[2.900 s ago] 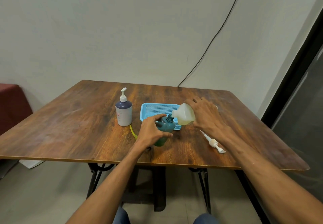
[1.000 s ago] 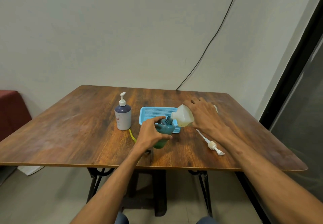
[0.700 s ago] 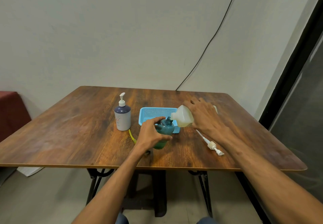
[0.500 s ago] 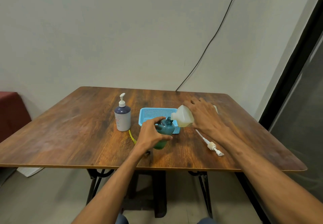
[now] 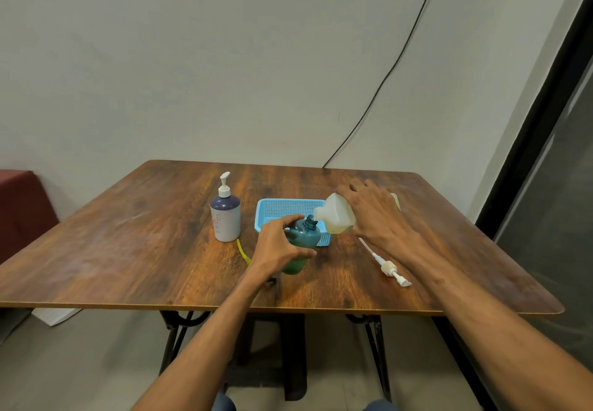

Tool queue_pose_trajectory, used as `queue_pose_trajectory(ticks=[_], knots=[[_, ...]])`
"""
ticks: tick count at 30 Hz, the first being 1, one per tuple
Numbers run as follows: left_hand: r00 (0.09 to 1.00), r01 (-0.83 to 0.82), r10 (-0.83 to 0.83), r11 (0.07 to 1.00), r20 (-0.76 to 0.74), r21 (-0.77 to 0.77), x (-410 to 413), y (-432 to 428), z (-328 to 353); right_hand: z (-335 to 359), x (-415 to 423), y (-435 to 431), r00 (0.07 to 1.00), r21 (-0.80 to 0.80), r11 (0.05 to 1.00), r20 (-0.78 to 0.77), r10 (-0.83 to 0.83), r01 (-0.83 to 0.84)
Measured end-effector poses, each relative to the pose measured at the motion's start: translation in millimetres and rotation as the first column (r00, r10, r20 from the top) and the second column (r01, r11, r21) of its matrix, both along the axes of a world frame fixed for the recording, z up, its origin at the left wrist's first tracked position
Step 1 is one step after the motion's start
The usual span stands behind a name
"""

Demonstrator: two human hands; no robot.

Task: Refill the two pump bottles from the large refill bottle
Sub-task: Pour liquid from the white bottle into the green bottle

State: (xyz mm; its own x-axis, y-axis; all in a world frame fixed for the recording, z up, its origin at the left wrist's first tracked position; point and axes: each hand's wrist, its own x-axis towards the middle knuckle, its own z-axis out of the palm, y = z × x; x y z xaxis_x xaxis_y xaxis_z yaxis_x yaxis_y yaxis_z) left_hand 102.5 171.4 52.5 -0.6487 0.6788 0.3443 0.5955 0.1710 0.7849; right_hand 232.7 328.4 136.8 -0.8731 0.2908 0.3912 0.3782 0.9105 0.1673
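Table (image 5: 128, 250) is offering wide bare wood on the left; right hand (image 5: 378, 218) is wrapping the tilted refill bottle (image 5: 335, 218), spout meeting the teal bottle (image 5: 303, 237), which left hand (image 5: 276, 250) is gripping upright; best keeping the tilt gentle; basket (image 5: 282, 211) is crowding behind; loose pump (image 5: 390, 267) is lying near the front edge

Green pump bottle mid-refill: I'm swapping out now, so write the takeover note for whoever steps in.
Left hand: grip around the green pump bottle, upright on the wooden table, pump off.
Right hand: tilting the large translucent refill bottle, spout at the green bottle's neck.
Its white pump lies on the table at right.
Left: finish pouring, refit pump. The purple-capped white pump bottle beside the blue basket is still capped.
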Motion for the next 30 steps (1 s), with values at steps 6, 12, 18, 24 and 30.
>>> queue_pose_trajectory(ticks=[6,12,18,24,30], knots=[[1.000,-0.002,0.002,1.000,-0.002,-0.002,0.0,-0.5,1.5,1.2,-0.4,-1.3,1.000,-0.002,1.000,0.003,0.001,-0.001],[1.000,-0.003,0.003,1.000,0.003,-0.003,1.2,-0.6,1.0,0.7,0.2,-1.1,1.000,-0.001,1.000,0.014,0.003,-0.003],[1.000,-0.009,0.009,1.000,-0.002,0.002,0.8,0.0,-0.2,2.4,1.5,-2.0,1.000,-0.012,1.000,0.010,0.005,-0.005],[1.000,-0.007,0.007,1.000,0.004,0.003,1.7,0.7,0.1,2.5,1.9,-1.7,1.000,-0.015,1.000,0.015,0.003,-0.003],[1.000,-0.017,0.017,1.000,-0.004,0.000,0.5,0.5,-1.8,2.5,0.6,-2.9,1.000,-0.004,1.000,0.021,0.001,-0.001]])
